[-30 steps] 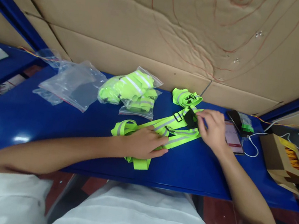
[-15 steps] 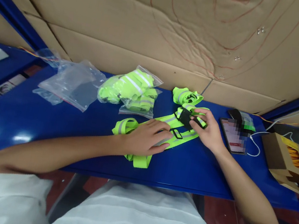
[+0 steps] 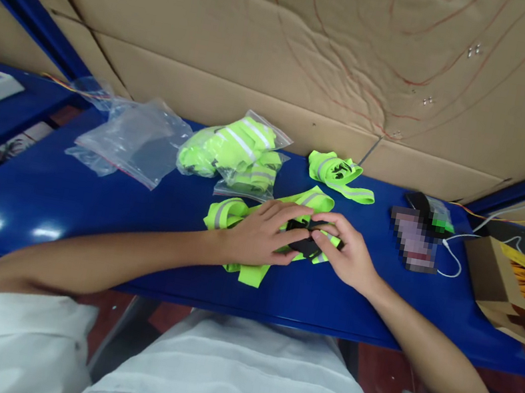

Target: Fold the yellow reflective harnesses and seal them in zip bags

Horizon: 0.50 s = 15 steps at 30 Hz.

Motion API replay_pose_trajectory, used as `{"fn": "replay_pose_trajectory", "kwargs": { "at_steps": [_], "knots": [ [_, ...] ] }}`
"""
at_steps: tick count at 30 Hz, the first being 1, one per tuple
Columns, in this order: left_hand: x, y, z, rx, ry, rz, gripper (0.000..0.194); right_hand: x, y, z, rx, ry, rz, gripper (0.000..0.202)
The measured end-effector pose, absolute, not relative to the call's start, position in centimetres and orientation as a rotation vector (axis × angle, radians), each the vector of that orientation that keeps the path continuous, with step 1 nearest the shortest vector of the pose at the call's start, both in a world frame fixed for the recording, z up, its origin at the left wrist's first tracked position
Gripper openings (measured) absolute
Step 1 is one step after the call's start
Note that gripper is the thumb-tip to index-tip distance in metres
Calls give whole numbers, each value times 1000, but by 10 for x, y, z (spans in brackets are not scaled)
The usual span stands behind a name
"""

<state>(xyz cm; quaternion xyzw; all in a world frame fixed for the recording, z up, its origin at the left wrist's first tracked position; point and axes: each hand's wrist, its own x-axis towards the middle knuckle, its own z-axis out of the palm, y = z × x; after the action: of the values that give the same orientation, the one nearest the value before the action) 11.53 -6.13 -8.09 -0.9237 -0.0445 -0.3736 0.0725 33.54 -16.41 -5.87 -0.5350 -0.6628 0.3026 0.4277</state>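
Observation:
A neon-yellow reflective strap (image 3: 253, 275) with a grey stripe lies in loose folds on the blue table, under and between my hands. My left hand (image 3: 263, 232) rests over its middle, fingers curled around a black piece (image 3: 303, 244) on the strap. From the other side my right hand (image 3: 350, 251) pinches the folded strap and the same black piece between thumb and fingers. The fingertips of both hands nearly meet there and partly hide the piece. Behind them lies a separate rolled reflective strap (image 3: 331, 168) with one end loose.
Clear plastic bags (image 3: 133, 138) lie at the left. Beside them are bagged reflective straps (image 3: 230, 147). A phone (image 3: 412, 240) with a white cable (image 3: 454, 261) and an open cardboard box (image 3: 496, 282) stand at the right. A cardboard wall (image 3: 249, 38) closes off the back.
My right hand has moved left and towards me, bringing the black piece to my left hand. The strap's right end is folded in, apart from the rolled strap behind.

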Motion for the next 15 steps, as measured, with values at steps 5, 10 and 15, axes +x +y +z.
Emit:
{"fn": "replay_pose_trajectory", "kwargs": {
  "at_steps": [5, 10, 15],
  "knots": [
    [116, -62, -81, -2806, -73, -1113, 30, 331, -167, -55, -1361, -1793, 659, 27],
    [116, -65, -83, -2834, -61, -1064, 36, 327, -167, -53, -1361, -1896, 645, 24],
    [117, -66, -83, -2830, -63, -1034, 33, 341, -162, -51, -1344, -1889, 765, 31]
  ]
}}
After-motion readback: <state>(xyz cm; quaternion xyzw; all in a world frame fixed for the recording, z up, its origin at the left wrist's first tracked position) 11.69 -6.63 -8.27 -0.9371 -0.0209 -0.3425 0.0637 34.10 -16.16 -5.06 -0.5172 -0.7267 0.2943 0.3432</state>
